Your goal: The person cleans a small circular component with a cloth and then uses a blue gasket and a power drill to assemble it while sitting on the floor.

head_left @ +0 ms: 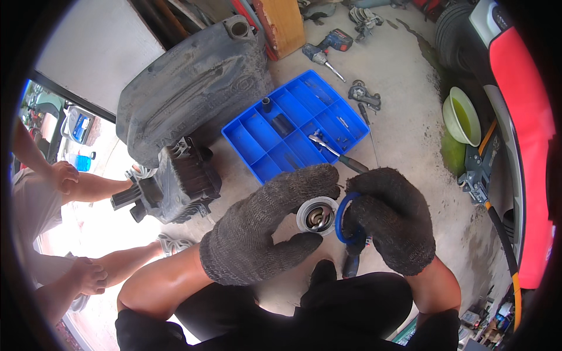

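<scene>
My left hand (252, 225), in a dark grey knitted glove, holds a round light-metal part (302, 217) with a spring-like metal piece inside its opening. Its thumb and fingers curve around the rim. Close beside it, my right hand (398, 219), gloved alike, is closed on a blue ring (339, 220) that looks like a rubber seal. The ring stands nearly edge-on, right next to the metal part. Some fingers of the right hand are hidden behind the glove's back. A dark-handled tool (350, 266) lies on the floor below the right hand.
Ahead stands a blue compartment tray (249, 143) with sockets and a ratchet (324, 144) across its edge. Left are a black engine cover (193, 88), a black housing (181, 184) and another person's legs (96, 199). A cordless tool (336, 41), a green-liquid bowl (462, 114) and a jack (475, 175) lie around.
</scene>
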Motion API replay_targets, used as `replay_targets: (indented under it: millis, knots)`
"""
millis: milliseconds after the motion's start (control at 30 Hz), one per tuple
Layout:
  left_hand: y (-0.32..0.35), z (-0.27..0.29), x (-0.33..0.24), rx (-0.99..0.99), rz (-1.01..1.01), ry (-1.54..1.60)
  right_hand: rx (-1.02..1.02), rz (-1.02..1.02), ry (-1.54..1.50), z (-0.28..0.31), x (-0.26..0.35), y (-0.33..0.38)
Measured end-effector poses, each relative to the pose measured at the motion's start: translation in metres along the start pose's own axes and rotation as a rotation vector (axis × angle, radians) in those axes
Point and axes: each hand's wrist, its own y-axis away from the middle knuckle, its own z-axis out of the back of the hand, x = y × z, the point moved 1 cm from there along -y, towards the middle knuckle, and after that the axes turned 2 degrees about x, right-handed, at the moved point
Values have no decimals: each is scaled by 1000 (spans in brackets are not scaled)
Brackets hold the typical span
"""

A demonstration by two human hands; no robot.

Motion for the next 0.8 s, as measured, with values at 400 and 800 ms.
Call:
replay_targets:
  millis: [400,800]
  knots:
    - [3,9,7,-6,-33,231,-294,186,-130,4,-22,0]
    - [10,20,2,-70,-6,-155,-50,523,-12,-8,-16,-2]
